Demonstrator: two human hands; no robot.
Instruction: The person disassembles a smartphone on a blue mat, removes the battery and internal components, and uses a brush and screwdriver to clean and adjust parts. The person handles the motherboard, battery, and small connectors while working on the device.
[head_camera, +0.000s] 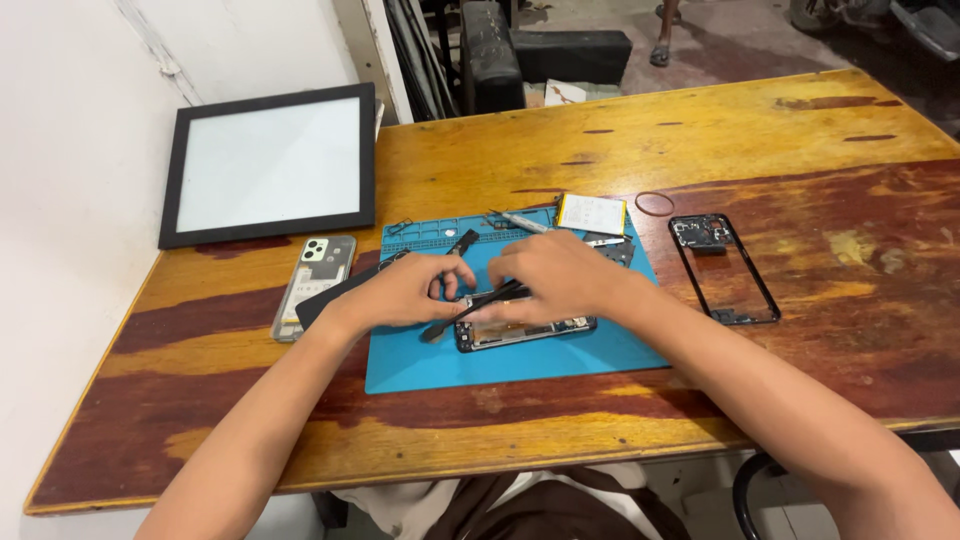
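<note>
Head view: opened phone (525, 332) lies on the blue mat (520, 365) at mid-table. Right hand (560, 275), fingers closed on a black pry tool (470, 312), works over the phone; left hand (405, 290) rests beside it, fingers curled, grip unclear. Best kept shallow and steady.

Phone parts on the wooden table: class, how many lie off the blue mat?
2: a clear phone back cover left of the blue mat, and a black phone frame to its right. Hands may hide others.

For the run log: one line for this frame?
left hand: steadies opened phone | right hand: holds black pry tool | blue mat
</note>
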